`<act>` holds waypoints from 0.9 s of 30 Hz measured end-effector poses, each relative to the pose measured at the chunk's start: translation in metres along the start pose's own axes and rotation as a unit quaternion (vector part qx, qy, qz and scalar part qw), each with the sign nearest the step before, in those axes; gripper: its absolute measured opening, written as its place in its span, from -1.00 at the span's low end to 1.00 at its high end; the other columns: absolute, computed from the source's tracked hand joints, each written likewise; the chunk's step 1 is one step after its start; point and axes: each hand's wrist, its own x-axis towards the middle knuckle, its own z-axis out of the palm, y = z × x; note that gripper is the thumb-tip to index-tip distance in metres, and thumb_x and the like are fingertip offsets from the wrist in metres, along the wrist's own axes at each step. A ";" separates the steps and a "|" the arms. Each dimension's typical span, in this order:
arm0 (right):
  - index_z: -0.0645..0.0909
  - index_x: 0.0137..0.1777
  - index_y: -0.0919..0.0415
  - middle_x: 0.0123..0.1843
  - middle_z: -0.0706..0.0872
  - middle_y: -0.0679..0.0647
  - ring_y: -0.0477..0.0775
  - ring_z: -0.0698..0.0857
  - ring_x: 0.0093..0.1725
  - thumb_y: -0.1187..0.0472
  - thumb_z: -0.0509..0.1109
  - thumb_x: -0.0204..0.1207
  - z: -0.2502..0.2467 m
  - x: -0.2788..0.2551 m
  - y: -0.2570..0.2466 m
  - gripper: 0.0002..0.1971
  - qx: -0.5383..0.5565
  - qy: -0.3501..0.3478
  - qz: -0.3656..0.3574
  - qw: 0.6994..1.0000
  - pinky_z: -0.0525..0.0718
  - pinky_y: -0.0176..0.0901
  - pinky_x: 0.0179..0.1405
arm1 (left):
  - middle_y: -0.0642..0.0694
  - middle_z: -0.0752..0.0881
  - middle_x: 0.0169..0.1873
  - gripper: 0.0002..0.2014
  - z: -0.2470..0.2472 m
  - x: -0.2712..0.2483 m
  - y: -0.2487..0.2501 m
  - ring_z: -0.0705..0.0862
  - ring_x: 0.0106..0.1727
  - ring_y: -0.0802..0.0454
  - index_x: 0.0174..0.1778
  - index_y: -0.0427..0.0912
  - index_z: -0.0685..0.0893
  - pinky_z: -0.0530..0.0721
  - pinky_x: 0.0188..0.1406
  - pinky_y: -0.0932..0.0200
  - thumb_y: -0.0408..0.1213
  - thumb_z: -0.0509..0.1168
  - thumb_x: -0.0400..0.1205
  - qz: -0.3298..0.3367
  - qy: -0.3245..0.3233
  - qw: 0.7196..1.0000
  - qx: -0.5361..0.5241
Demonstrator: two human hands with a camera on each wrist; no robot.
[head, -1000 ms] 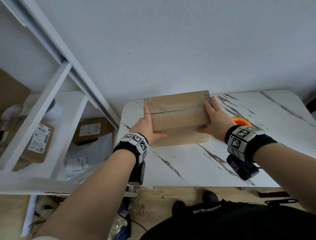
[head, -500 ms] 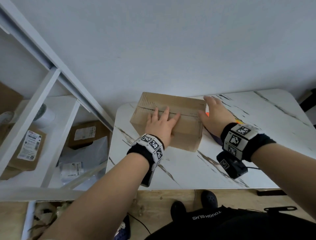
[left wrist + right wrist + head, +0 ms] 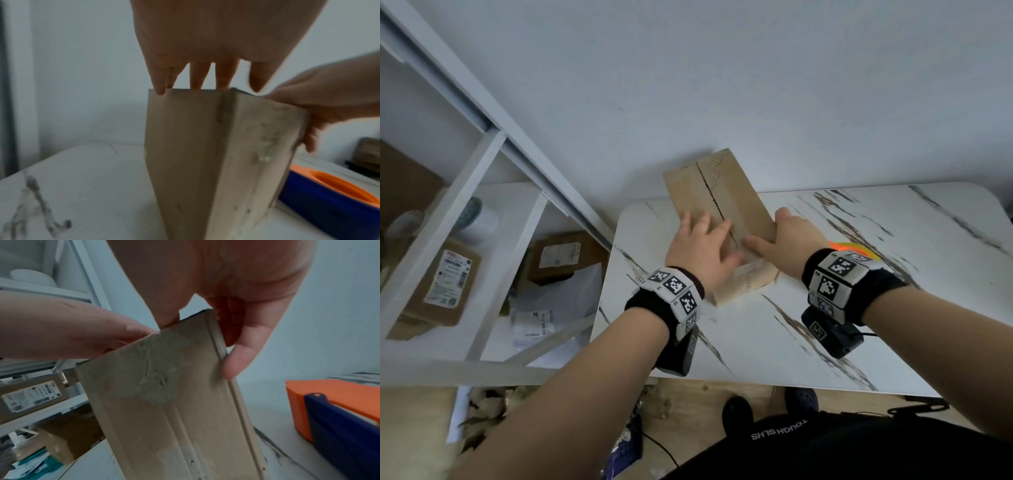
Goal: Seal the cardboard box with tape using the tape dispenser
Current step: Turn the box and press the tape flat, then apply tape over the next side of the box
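Observation:
The brown cardboard box (image 3: 726,192) lies on the white marble table (image 3: 893,274), its long side pointing away from me and its top seam running lengthwise, flaps down. My left hand (image 3: 698,246) presses flat on the near end of the top with straight, spread fingers (image 3: 197,78). My right hand (image 3: 784,240) grips the near right corner, thumb on top and fingers (image 3: 236,360) down the side wall. The orange and blue tape dispenser (image 3: 851,247) lies on the table just right of the box, behind my right wrist, clearer in the right wrist view (image 3: 339,410).
A white shelf unit (image 3: 493,164) stands left of the table, holding labelled cardboard parcels (image 3: 445,281) and plastic mail bags (image 3: 551,308). The wall rises directly behind the box. Bare table top (image 3: 756,342) stretches toward me and to the right.
The box came down from a tilted hold onto the table and turned, so its long side now points away. My left hand moved from the box's left side onto its top.

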 end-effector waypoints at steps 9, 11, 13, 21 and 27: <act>0.61 0.04 0.29 0.02 0.67 0.29 0.27 0.61 0.00 -0.06 -0.02 0.68 -0.002 0.001 0.057 -0.52 -0.023 -0.011 0.056 0.998 0.50 -0.02 -0.06 | -0.14 -0.18 0.67 -0.33 0.025 0.005 0.007 -0.21 0.69 -0.08 0.64 0.12 -0.16 -0.23 0.61 -0.32 0.19 -0.05 0.66 0.040 0.004 0.989 0.140; 0.54 0.24 0.32 0.21 0.57 0.35 0.33 0.55 0.19 -0.06 0.09 0.65 0.004 -0.003 0.071 -0.54 -0.102 -0.026 0.086 0.991 0.50 0.05 0.07 | -0.08 -0.12 0.68 -0.37 0.027 0.007 0.008 -0.15 0.69 -0.01 0.64 0.12 -0.13 -0.27 0.60 -0.28 0.12 -0.03 0.69 0.050 0.025 0.988 0.145; 0.43 0.32 0.32 0.28 0.49 0.35 0.37 0.48 0.29 -0.08 0.27 0.56 0.008 -0.008 0.078 -0.49 -0.142 -0.032 0.104 0.984 0.53 0.10 0.16 | -0.03 -0.04 0.68 -0.40 0.027 0.010 0.009 -0.09 0.69 0.05 0.64 0.10 -0.07 -0.27 0.60 -0.22 0.05 0.00 0.71 0.064 0.043 0.987 0.140; 0.12 0.51 0.42 -0.44 0.45 0.07 0.19 0.59 -0.33 0.10 0.37 0.53 0.018 -0.011 0.091 -0.30 -0.099 -0.072 0.158 0.980 0.43 -0.18 -0.55 | 0.08 0.13 0.65 -0.46 0.024 0.013 0.012 0.03 0.68 0.09 0.61 0.05 0.18 -0.21 0.63 -0.03 -0.08 0.12 0.69 0.075 0.055 0.993 0.068; 0.35 0.12 0.31 -0.34 0.53 0.13 0.19 0.53 -0.33 0.23 0.31 0.52 0.000 -0.013 0.088 -0.74 -0.068 -0.041 0.127 0.989 0.39 -0.15 -0.48 | 0.12 0.09 0.66 -0.45 0.023 0.012 0.010 0.01 0.68 0.11 0.62 0.10 0.12 -0.18 0.63 -0.05 -0.07 0.10 0.70 0.075 0.050 0.992 0.083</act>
